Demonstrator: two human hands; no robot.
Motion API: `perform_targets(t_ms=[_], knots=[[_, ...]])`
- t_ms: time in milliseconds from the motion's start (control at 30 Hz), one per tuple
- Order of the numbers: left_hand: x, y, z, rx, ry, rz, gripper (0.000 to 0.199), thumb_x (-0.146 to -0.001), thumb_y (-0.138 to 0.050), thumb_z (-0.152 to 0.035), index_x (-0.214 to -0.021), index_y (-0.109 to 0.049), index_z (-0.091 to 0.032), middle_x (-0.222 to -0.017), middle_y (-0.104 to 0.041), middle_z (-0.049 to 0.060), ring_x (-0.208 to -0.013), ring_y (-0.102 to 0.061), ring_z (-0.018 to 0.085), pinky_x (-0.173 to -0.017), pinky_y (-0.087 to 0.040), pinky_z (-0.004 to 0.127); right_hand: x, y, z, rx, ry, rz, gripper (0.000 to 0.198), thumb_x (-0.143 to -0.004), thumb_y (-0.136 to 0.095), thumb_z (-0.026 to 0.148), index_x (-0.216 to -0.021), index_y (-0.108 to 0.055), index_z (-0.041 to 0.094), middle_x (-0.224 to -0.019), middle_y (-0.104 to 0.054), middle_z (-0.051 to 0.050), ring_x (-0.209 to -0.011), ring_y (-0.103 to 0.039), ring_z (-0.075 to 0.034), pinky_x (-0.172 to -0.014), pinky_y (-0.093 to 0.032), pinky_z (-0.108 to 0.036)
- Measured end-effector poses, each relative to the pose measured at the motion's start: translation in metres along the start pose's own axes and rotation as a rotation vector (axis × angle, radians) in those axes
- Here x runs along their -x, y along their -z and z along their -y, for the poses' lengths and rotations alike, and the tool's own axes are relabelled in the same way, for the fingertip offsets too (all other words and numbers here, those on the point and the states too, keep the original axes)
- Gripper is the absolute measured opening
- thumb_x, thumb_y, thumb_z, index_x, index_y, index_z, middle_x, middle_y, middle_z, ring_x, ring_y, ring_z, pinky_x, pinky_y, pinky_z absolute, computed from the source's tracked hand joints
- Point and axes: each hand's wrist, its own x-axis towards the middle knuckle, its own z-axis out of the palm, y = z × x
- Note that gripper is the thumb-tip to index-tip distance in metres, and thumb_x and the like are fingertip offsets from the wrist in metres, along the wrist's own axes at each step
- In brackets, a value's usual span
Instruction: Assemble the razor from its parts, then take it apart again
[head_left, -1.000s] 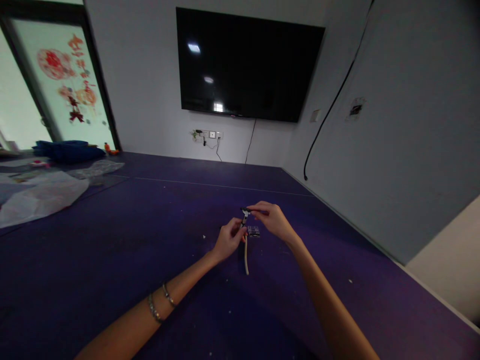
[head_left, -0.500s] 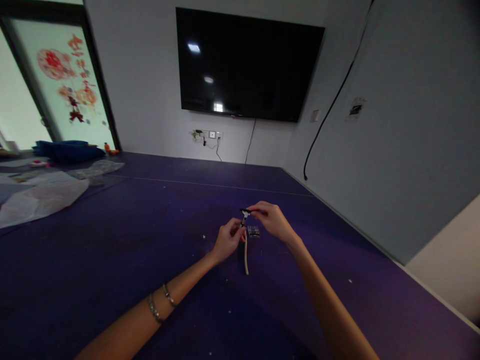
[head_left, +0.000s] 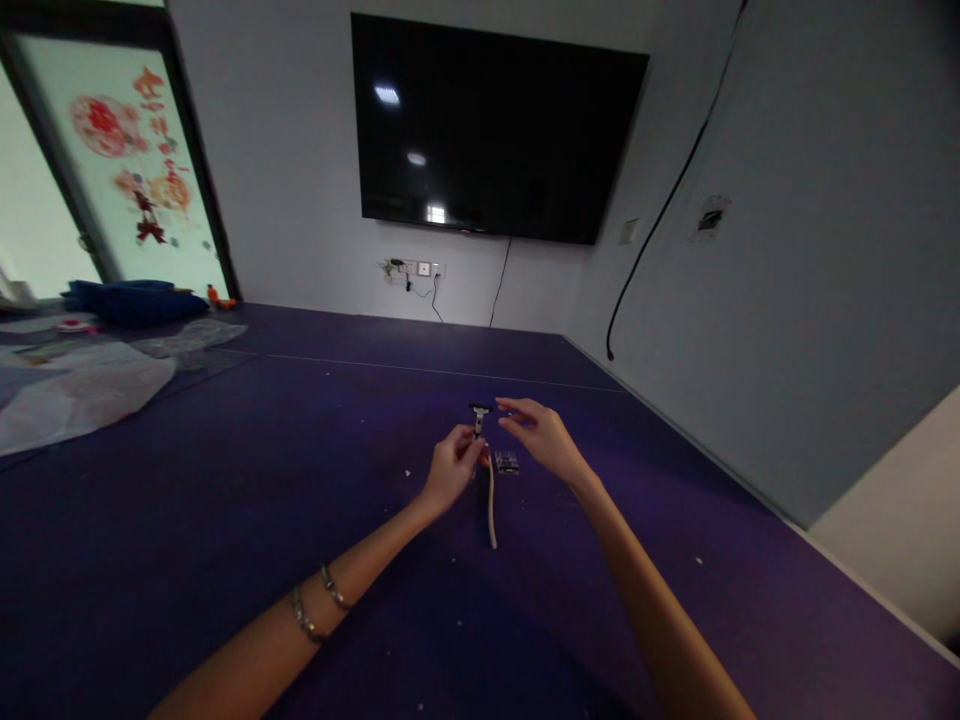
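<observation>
A T-shaped tool point(head_left: 478, 420) is pinched upright in the left hand point(head_left: 449, 470); the right hand point(head_left: 545, 437) is held spread just beside it, near a small case point(head_left: 508, 463).

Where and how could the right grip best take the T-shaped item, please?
I'd pinch the T-shaped item by its bare stem, just below the dark crossbar, coming from the right. It stands roughly upright, the left grip covers the stem lower down, and the right grip is on that side, apart from it, thumb and fingers parted.
</observation>
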Motion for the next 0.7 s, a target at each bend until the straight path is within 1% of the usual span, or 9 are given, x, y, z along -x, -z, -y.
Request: perform_targets(t_ms=[33, 100, 200, 267, 333, 400, 567, 633, 700], knots=[[-0.005, 0.003, -0.002, 0.009, -0.001, -0.031, 0.019, -0.08, -0.055, -0.034, -0.088, -0.054, -0.016, -0.072, -0.065, 0.002, -0.066, -0.064, 0.015, -0.065, -0.048, 0.027, 0.0, 0.0, -0.002, 0.007, -0.031, -0.027, 0.031, -0.077, -0.058, 0.024, -0.107, -0.063, 0.019, -0.107, -0.064, -0.008, -0.079, -0.061, -0.013, -0.071, -0.047, -0.027], [-0.014, 0.009, -0.006, 0.028, 0.005, -0.095, 0.02, -0.078, -0.058, -0.034, -0.084, -0.055, -0.016, -0.077, -0.067, 0.004, -0.074, -0.065, 0.018, -0.073, -0.048, 0.03, 0.0, -0.001, -0.003, 0.047, -0.074, -0.041, 0.027, -0.077, -0.058, 0.027, -0.102, -0.066, 0.018, -0.101, -0.067, -0.008, -0.078, -0.062, -0.014, -0.073, -0.047, -0.028], [-0.024, 0.015, -0.012, 0.045, 0.055, -0.16, 0.02, -0.073, -0.064, -0.033, -0.079, -0.057, -0.015, -0.079, -0.069, 0.007, -0.081, -0.065, 0.02, -0.078, -0.047, 0.032, 0.002, -0.007, -0.004, 0.089, -0.099, 0.054, 0.022, -0.077, -0.058, 0.03, -0.091, -0.069, 0.017, -0.086, -0.07, -0.006, -0.077, -0.063, -0.016, -0.072, -0.046, -0.027], [-0.027, 0.016, -0.016, 0.105, 0.106, -0.186, 0.019, -0.071, -0.065, -0.03, -0.079, -0.057, -0.014, -0.081, -0.069, 0.007, -0.081, -0.066, 0.02, -0.079, -0.047, 0.032, 0.004, -0.015, -0.002, 0.104, -0.115, 0.144, 0.024, -0.076, -0.059, 0.033, -0.09, -0.069, 0.017, -0.083, -0.07, -0.005, -0.074, -0.063, -0.016, -0.069, -0.046, -0.026], [-0.027, 0.015, -0.018, 0.18, 0.16, -0.205, 0.019, -0.07, -0.066, -0.026, -0.081, -0.055, -0.014, -0.081, -0.07, 0.007, -0.079, -0.066, 0.019, -0.078, -0.048, 0.032, 0.007, -0.024, 0.002, 0.154, -0.137, 0.206, 0.027, -0.074, -0.062, 0.038, -0.092, -0.069, 0.018, -0.081, -0.07, -0.005, -0.072, -0.063, -0.015, -0.066, -0.045, -0.025], [-0.026, 0.013, -0.017, 0.205, 0.207, -0.221, 0.021, -0.069, -0.067, -0.023, -0.081, -0.053, -0.015, -0.077, -0.07, 0.006, -0.074, -0.067, 0.018, -0.074, -0.049, 0.032, 0.01, -0.032, 0.008, 0.241, -0.169, 0.218, 0.031, -0.071, -0.064, 0.043, -0.093, -0.068, 0.02, -0.079, -0.07, -0.004, -0.071, -0.063, -0.016, -0.065, -0.044, -0.025], [-0.025, 0.012, -0.012, 0.091, 0.259, -0.227, 0.024, -0.065, -0.071, -0.026, -0.075, -0.052, -0.015, -0.065, -0.067, 0.005, -0.065, -0.066, 0.018, -0.062, -0.048, 0.028, 0.014, -0.043, 0.024, 0.551, -0.277, 0.164, 0.034, -0.073, -0.061, 0.049, -0.093, -0.067, 0.022, -0.08, -0.069, -0.005, -0.075, -0.064, -0.019, -0.063, -0.042, -0.025], [-0.025, 0.012, -0.011, 0.055, 0.256, -0.216, 0.028, -0.063, -0.073, -0.029, -0.075, -0.052, -0.015, -0.063, -0.066, 0.004, -0.063, -0.065, 0.018, -0.058, -0.047, 0.026, 0.015, -0.046, 0.028, 0.652, -0.304, 0.172, 0.032, -0.076, -0.057, 0.048, -0.092, -0.067, 0.022, -0.082, -0.069, -0.006, -0.076, -0.064, -0.02, -0.062, -0.042, -0.025], [-0.024, 0.013, -0.01, 0.031, 0.246, -0.213, 0.031, -0.061, -0.074, -0.032, -0.074, -0.051, -0.015, -0.061, -0.065, 0.004, -0.06, -0.064, 0.018, -0.054, -0.045, 0.025, 0.016, -0.05, 0.029, 0.718, -0.298, 0.189, 0.031, -0.08, -0.052, 0.046, -0.09, -0.067, 0.021, -0.083, -0.069, -0.007, -0.075, -0.065, -0.021, -0.062, -0.042, -0.026]])
